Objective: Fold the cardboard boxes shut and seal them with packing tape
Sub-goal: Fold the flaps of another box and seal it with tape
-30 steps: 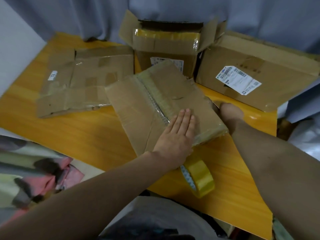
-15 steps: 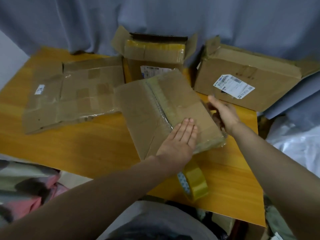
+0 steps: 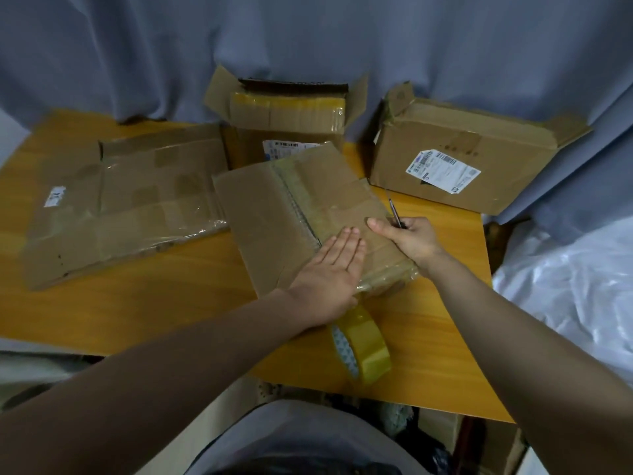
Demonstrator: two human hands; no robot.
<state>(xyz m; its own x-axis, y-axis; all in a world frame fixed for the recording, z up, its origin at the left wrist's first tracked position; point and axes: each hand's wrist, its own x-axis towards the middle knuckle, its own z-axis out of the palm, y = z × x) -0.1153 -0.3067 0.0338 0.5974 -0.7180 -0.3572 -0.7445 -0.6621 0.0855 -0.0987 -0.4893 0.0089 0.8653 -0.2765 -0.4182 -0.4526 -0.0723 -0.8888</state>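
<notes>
Orange wooden table (image 3: 137, 303), blue-grey curtain (image 3: 308, 36) behind. Flat box (image 3: 291, 207) lies mid-table, taped seam running along its top.

Left hand (image 3: 329, 269): palm down on the box's near right part, fingers straight and pressed together. Same spot as half a second ago.

Right hand (image 3: 411, 238): half a second ago it was open at the box's right edge. Now it has moved onto the top, fingers curled round a thin dark tool (image 3: 395, 214) whose point sticks up and away. The thumb stretches left toward the left fingertips. What kind of tool it is cannot be told.

Tape roll (image 3: 363, 347): yellow, on edge at the near table edge, just under the left wrist, unmoved.

Behind: open box (image 3: 287, 118) with flaps up, and labelled box (image 3: 472, 159) at right. Flattened cardboard (image 3: 126, 200) lies at left, touching the flat box's left edge.
</notes>
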